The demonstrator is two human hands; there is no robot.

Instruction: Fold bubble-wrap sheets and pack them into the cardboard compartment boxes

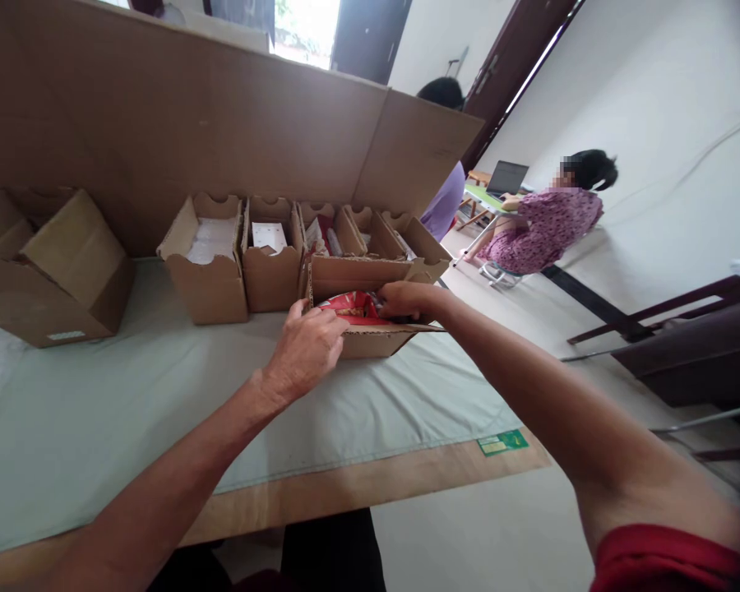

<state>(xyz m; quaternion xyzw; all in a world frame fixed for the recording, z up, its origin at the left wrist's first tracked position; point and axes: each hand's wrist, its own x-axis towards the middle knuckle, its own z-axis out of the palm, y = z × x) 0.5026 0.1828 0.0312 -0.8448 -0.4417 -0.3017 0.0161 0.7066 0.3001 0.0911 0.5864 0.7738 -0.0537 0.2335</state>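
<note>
A small open cardboard box stands on the cloth in front of me. A shiny red packet shows inside it. My left hand is closed on the box's left end, its fingers at the rim. Into the box's right side reaches my right hand, fingers curled at the edge of the red packet. Its fingertips are partly hidden by the box and the packet.
Behind stand several cardboard bins, one holding a white box. A larger carton is at left, before a tall cardboard panel. A green card lies at the table edge. A person sits by a laptop.
</note>
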